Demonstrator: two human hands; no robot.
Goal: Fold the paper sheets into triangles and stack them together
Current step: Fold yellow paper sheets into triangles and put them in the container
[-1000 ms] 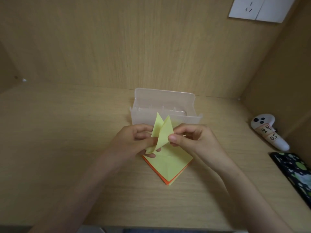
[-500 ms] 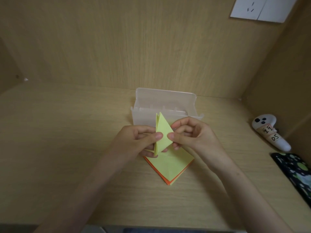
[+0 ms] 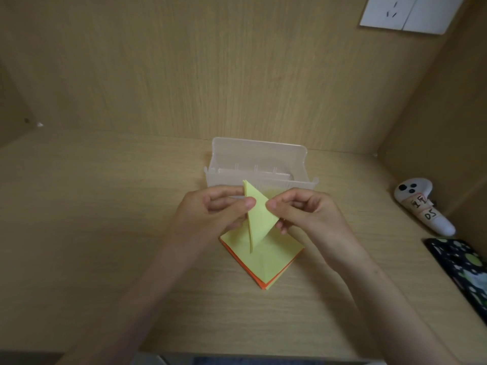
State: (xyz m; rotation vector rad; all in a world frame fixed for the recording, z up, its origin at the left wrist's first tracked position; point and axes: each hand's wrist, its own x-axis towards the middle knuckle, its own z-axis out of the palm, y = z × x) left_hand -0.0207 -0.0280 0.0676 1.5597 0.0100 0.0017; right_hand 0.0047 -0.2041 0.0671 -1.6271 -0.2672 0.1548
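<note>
you had a clear plastic box (image 3: 259, 159) standing open on the wooden desk (image 3: 92, 206), back toward the rear panel (image 3: 210, 75). off to your right a white controller (image 3: 421, 209) lay by the side wall, with hand-lettered labels taped on it. nearer you sat a dark case with green and white spots (image 3: 461, 270), cut off by the frame edge. a white socket plate (image 3: 411, 14) was fixed high on the rear panel.

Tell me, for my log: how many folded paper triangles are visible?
1: the yellow triangle pinched between left hand and right hand, above the flat paper stack. Others may be hidden.
</note>
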